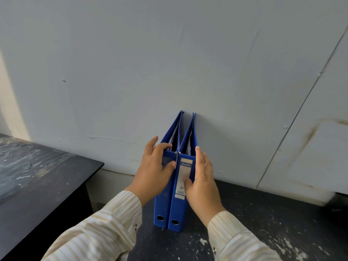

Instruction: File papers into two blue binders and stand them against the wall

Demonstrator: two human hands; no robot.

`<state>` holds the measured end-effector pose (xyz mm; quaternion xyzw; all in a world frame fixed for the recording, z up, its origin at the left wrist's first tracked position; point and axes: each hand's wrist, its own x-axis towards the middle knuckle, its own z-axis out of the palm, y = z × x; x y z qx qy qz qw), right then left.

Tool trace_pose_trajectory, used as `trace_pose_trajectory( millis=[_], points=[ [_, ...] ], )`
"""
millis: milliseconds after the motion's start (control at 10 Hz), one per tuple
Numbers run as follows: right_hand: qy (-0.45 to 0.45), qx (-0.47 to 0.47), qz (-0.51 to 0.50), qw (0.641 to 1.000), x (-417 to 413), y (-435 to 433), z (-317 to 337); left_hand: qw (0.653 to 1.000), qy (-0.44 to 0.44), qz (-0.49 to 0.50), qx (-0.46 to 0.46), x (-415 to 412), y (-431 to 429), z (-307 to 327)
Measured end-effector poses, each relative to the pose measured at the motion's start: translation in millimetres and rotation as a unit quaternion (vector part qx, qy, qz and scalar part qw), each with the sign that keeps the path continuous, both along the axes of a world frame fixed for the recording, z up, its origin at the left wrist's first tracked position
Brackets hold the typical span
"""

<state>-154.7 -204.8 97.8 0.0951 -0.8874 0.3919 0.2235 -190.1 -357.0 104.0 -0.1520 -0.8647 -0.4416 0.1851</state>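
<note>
Two blue binders stand upright side by side, spines toward me and far edges against the grey wall (169, 63). White papers show inside both. My left hand (154, 166) grips the top of the left binder (161, 208), fingers curled over its upper edge and thumb on the spine. My right hand (201, 178) lies along the right side of the right binder (178, 210), fingers straight along the cover and thumb pressing the white spine label.
The binders stand on a dark, paint-flecked desk (263, 223). A second black desk (47, 176) stands at the left, separated by a gap. Wall panel seams run diagonally at the right.
</note>
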Motion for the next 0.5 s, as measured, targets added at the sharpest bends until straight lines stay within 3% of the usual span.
trace_pose_trajectory(
  millis=[500],
  points=[
    [-0.057,-0.053,0.002,0.997,4,5,-3,0.996,0.047,0.064,-0.027,15,9,10]
  ],
)
